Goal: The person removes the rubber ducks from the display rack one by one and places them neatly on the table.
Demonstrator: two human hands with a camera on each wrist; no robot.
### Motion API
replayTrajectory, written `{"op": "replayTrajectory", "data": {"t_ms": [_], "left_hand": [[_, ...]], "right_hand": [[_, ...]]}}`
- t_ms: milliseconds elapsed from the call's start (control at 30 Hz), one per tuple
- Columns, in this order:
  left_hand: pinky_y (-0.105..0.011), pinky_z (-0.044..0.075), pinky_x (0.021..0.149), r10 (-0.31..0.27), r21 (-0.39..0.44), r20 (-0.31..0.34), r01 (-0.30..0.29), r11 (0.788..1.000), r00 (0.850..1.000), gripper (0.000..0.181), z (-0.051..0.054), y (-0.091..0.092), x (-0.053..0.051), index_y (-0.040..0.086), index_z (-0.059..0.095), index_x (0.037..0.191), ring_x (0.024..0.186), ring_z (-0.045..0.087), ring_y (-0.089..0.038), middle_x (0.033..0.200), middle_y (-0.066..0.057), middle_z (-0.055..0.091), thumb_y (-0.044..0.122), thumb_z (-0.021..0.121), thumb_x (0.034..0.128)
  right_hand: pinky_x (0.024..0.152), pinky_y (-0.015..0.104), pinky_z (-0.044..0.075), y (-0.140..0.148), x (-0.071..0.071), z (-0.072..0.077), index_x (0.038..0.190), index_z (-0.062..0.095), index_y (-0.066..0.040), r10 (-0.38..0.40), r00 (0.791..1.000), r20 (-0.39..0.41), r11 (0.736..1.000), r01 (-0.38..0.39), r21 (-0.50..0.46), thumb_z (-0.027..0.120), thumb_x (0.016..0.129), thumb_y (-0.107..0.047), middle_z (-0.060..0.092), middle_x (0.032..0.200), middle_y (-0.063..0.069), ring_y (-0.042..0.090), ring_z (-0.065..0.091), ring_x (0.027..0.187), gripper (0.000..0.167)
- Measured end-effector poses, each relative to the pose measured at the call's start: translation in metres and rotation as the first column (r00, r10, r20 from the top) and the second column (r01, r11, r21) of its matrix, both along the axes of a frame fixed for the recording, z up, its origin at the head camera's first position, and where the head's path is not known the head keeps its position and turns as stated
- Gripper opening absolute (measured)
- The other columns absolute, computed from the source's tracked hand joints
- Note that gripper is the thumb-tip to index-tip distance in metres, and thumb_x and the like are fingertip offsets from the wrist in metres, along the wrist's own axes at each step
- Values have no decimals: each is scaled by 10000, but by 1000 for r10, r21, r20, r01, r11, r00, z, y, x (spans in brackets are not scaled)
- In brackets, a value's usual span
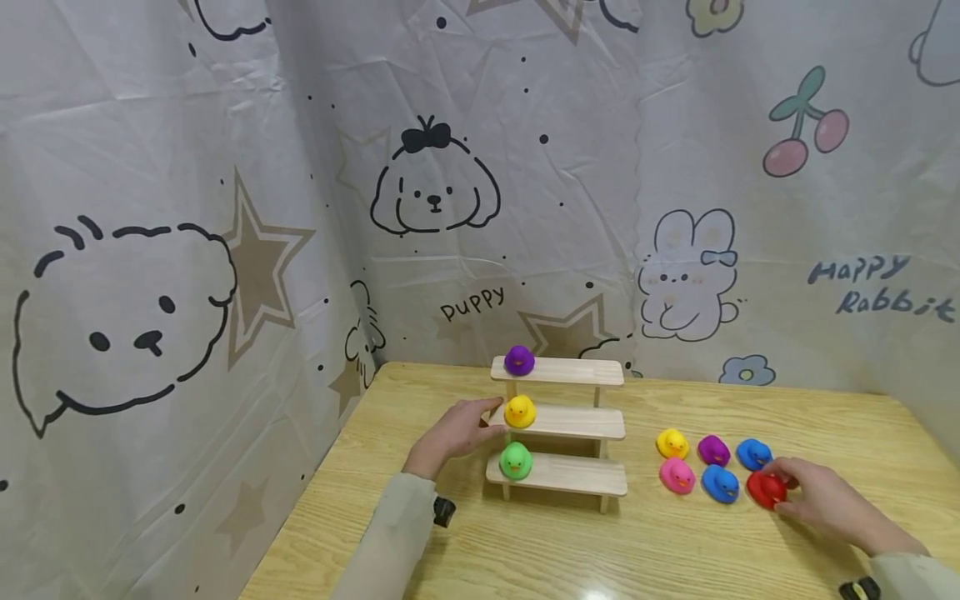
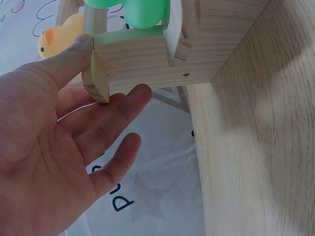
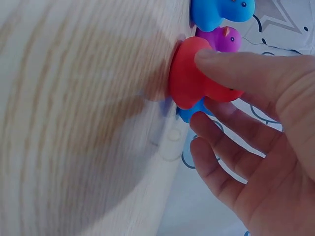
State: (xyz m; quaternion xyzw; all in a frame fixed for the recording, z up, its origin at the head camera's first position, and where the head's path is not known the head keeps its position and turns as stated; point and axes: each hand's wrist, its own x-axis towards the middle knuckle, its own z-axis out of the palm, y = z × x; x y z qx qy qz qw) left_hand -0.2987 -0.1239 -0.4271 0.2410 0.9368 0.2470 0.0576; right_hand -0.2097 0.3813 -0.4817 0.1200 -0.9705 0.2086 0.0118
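Observation:
My left hand (image 1: 462, 432) pinches the left end of the middle board of a three-tier wooden shelf (image 1: 573, 421), thumb on one face and fingers on the other. A purple duck (image 1: 519, 361) sits on the top tier, a yellow duck (image 1: 520, 412) on the middle one, and a green duck (image 1: 516, 461) on the lowest, all at the left end. Over on the right, my right hand (image 1: 825, 500) holds a red rubber duck (image 3: 189, 73) between thumb and fingers. The duck is at the tabletop; whether it touches the wood is hard to tell.
Left of the red duck, several loose ducks stand in two rows: yellow (image 1: 672, 444), purple (image 1: 713, 451) and blue (image 1: 753, 455) behind, pink (image 1: 677, 476) and blue (image 1: 721, 483) in front. A printed curtain (image 1: 480, 275) hangs behind the wooden table (image 1: 540, 550).

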Motion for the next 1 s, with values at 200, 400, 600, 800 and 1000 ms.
{"op": "replayTrajectory", "data": {"t_ms": [200,400,600,800,1000], "left_hand": [[-334,517,863,8,-6,4,-8,1000,1000,589,0,0,0,79,432,1422,985,641,-216,1375,-110,500,377,585,937],[-337,518,865,5,-6,6,-4,1000,1000,590,0,0,0,75,432,1421,989,641,-217,1377,-112,499,371,589,936],[-339,520,861,5,-2,3,-5,1000,1000,580,0,0,0,77,438,1417,987,642,-219,1371,-112,504,365,589,937],[-328,518,863,14,-11,4,-14,1000,1000,578,-2,0,0,90,436,1420,985,640,-207,1373,-102,503,377,580,940],[-337,517,868,22,-6,10,-22,1000,1000,577,-1,0,0,94,434,1423,993,637,-210,1374,-100,503,380,574,942]], "right_hand": [[767,573,482,-5,0,6,1064,634,40,-13,1000,-15,1000,13,13,829,679,-101,628,1023,189,405,567,921,454],[778,558,489,-18,-1,14,1042,651,44,25,996,-89,999,-23,22,820,700,-133,650,995,150,372,590,907,420],[772,543,505,-32,-2,21,1056,651,47,44,994,-99,999,-42,25,810,723,-160,661,989,145,355,614,904,423],[772,532,514,-51,-1,28,1079,654,14,57,992,-115,998,-57,3,802,748,-190,657,1016,138,351,621,915,416],[763,497,528,-70,-4,37,1081,653,5,106,983,-148,994,-109,-15,772,784,-161,656,1020,103,318,610,930,361]]}}
